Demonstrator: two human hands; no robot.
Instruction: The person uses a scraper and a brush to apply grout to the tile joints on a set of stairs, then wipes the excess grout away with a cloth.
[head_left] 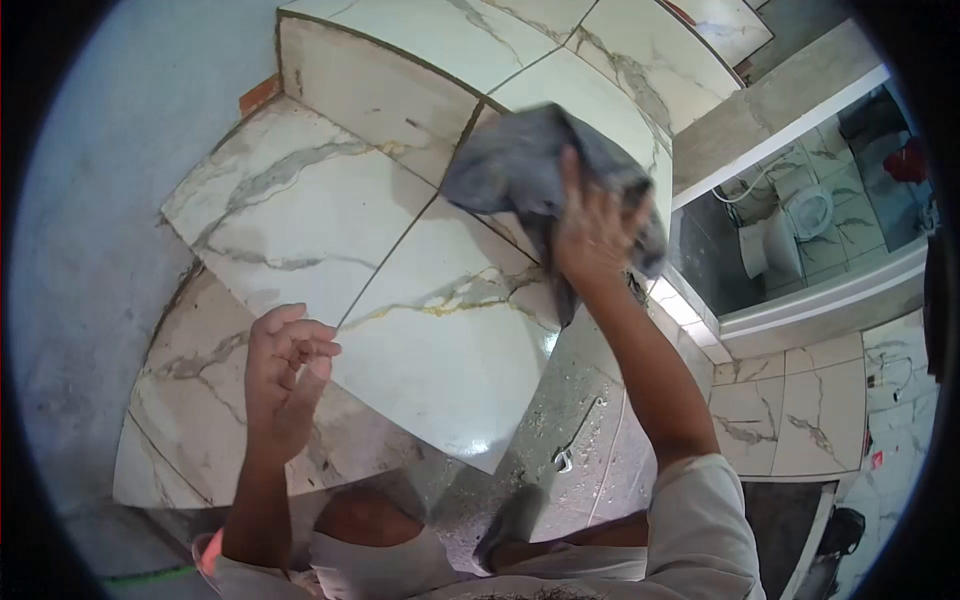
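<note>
A crumpled grey cloth [520,165] lies bunched against the riser and edge of the upper tiled step. My right hand [600,235] is on the cloth and holds it from above, its fingers partly spread and slightly smeared by motion. My left hand [290,375] hovers over the left part of the marble-look tiled step [420,290], its fingers loosely bent and apart, with nothing seen in them. Grey and yellowish veins cross the white tiles, and a dark joint line runs between them.
A plain grey wall [110,230] borders the stairs on the left. On the debris-strewn floor lies a metal tool [563,460], too small to name. At right, a doorway shows a toilet [808,212]. Another tiled step [610,50] rises above.
</note>
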